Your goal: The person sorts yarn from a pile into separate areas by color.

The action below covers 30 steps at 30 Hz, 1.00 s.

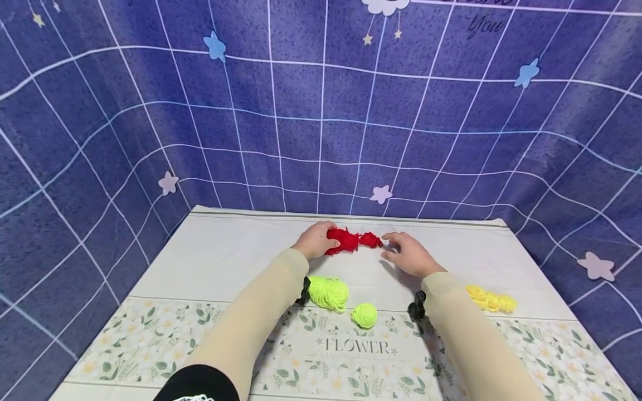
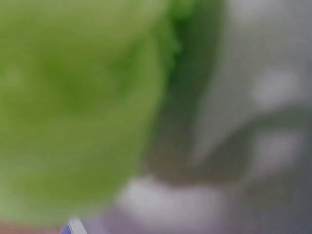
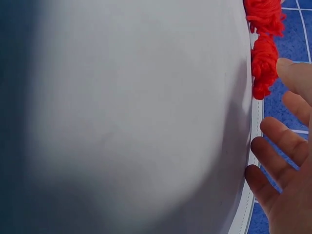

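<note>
Near the back of the table, my left hand (image 1: 316,239) holds the left end of a larger red yarn bundle (image 1: 344,240), thumb in front. A smaller red yarn bundle (image 1: 370,240) lies just to its right, close against it or touching. My right hand (image 1: 407,254) is beside the small bundle's right end with fingers spread and nothing between them. In the right wrist view, the thumb and fingers (image 3: 275,132) look extended, the thumb tip close to the small red bundle (image 3: 264,68). Blurred green yarn (image 2: 73,107) fills the left of the left wrist view and hides the left hand's grip.
A neon green yarn skein (image 1: 329,293) lies by the left wrist, with a small green yarn ball (image 1: 364,316) to its right. Yellow yarn (image 1: 490,299) lies beyond the right forearm. A blue gridded curtain (image 1: 296,139) surrounds the table's back and sides.
</note>
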Each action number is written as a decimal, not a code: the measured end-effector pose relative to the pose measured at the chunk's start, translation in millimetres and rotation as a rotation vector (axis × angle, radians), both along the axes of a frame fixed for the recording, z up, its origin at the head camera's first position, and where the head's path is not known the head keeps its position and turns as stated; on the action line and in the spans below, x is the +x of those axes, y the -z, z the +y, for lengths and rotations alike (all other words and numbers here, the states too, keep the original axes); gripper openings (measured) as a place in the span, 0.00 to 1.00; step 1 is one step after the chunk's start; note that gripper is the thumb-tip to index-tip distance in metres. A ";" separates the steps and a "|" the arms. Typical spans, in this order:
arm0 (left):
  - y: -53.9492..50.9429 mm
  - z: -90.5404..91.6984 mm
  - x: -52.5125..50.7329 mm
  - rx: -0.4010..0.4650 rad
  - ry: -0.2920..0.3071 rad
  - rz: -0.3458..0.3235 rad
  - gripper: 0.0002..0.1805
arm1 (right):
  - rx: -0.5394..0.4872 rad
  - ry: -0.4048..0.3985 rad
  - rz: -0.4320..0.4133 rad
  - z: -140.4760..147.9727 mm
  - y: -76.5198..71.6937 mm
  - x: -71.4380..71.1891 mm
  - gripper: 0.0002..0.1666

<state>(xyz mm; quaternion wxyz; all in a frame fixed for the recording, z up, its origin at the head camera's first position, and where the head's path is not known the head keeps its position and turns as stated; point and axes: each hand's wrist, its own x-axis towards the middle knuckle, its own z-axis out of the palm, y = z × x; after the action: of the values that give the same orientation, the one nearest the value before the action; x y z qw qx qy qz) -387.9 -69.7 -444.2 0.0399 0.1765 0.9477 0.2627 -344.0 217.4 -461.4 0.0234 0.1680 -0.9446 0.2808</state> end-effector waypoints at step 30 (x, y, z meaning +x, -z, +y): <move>-24.3 -70.1 83.0 0.147 0.266 -0.048 0.33 | -0.135 -0.146 0.020 -8.5 -20.2 54.2 0.31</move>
<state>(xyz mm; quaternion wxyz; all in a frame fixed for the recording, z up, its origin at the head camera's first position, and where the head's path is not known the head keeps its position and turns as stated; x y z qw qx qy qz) -304.9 -139.8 -419.9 0.0841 0.2964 0.8930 0.3279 -289.8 208.9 -441.2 0.0238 0.2371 -0.9086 0.3429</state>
